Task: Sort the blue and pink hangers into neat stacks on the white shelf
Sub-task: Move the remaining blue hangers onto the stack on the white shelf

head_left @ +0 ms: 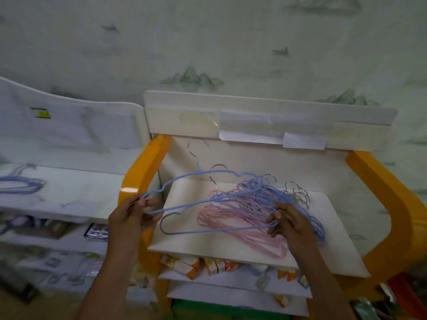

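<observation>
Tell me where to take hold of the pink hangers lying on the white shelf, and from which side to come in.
Take the pink hangers at their bunched near-left shoulder ends, coming from the front left. There the wires lie close together and bare on the white shelf. Farther right, blue hangers and the right hand lie over them, and the metal hooks tangle at the back. The left hand would first have to put down its blue hanger.

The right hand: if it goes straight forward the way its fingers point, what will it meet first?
Probably the pink hangers: the right hand points left and forward over the white shelf, fingers already on a blue hanger. Depth is unclear.
</observation>
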Demonstrator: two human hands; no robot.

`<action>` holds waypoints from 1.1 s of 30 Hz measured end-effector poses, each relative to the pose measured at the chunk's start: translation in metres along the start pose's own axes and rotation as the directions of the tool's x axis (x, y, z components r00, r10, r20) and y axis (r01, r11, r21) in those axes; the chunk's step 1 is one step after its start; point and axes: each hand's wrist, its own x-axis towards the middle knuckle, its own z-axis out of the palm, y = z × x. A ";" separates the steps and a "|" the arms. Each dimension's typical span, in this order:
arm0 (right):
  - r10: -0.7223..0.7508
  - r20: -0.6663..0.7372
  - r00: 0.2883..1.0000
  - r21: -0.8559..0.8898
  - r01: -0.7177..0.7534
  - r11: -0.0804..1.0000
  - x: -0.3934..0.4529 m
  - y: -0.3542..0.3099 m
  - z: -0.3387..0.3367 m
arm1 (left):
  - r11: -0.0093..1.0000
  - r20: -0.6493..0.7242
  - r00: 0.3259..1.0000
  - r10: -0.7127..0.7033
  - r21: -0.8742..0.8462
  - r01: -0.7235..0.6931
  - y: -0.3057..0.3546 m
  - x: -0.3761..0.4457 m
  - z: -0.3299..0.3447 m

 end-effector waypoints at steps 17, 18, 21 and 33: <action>-0.079 0.275 0.958 0.029 0.074 0.997 -0.133 -0.036 0.208 | 0.998 -0.354 0.934 0.054 0.061 -0.035 0.091 -0.123 -0.264; -0.083 0.291 0.953 0.042 0.074 0.996 -0.140 -0.038 0.222 | 0.997 -0.387 0.920 0.064 0.070 -0.040 0.096 -0.130 -0.278; -0.081 0.348 0.934 0.091 0.053 0.994 -0.157 -0.043 0.261 | 0.991 -0.467 0.876 0.120 0.101 -0.082 0.113 -0.148 -0.312; -0.040 0.515 0.856 0.133 -0.034 0.991 -0.147 -0.039 0.395 | 0.987 -0.652 0.743 0.152 0.058 -0.152 0.135 -0.144 -0.405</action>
